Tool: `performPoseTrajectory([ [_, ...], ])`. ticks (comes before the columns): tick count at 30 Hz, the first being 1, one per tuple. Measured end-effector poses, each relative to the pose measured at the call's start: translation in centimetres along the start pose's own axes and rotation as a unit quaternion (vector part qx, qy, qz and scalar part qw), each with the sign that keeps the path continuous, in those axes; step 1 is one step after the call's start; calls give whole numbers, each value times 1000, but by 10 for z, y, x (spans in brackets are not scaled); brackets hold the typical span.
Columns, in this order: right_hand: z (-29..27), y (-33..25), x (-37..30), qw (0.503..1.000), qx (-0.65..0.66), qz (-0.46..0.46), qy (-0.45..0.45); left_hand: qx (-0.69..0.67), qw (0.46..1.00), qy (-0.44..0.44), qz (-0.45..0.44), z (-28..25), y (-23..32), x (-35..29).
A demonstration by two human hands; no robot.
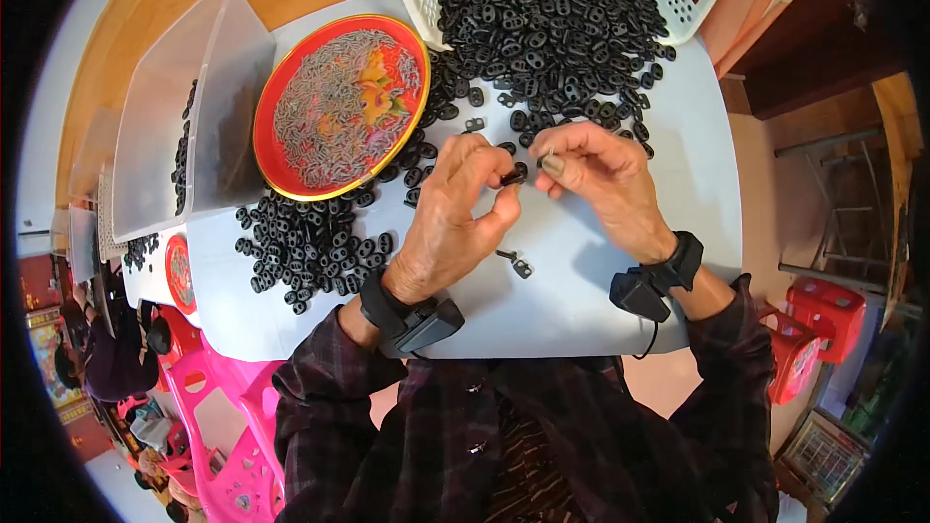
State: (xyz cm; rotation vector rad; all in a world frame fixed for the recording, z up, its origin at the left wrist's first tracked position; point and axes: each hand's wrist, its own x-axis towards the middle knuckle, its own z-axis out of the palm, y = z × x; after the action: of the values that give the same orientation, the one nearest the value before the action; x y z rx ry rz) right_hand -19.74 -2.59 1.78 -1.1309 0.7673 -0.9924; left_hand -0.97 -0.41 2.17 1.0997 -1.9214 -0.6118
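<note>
Above the white tabletop (581, 320), my left hand (446, 213) is closed, pinching a small black two-hole cord lock (519, 172) between thumb and fingers. Just to its right, my right hand (605, 179) has thumb and forefinger pressed together; what they hold, if anything, is too small to name. The two hands are close but apart. A loose black piece (521, 267) lies on the table below them. Left of my hands rests a round red tray (263, 150) with a yellow rim, holding many small grey metal springs (315, 116).
A tipped white perforated basket (693, 5) spills a big heap of black cord-lock pieces (547, 29) at the far side. Another black pile (310, 247) lies near the tray. A clear plastic box (165, 126) stands left. Pink chair (218, 397) and red stool (823, 315) flank the table.
</note>
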Motion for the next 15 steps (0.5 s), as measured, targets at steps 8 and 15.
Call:
performPoseTrajectory([
  [8,2,4,-2,999,1,16,-45,-81,993,-38,-79,0,2,-4],
  [15,-2,4,0,999,-6,3,-40,-95,994,23,-56,2,0,-3],
])
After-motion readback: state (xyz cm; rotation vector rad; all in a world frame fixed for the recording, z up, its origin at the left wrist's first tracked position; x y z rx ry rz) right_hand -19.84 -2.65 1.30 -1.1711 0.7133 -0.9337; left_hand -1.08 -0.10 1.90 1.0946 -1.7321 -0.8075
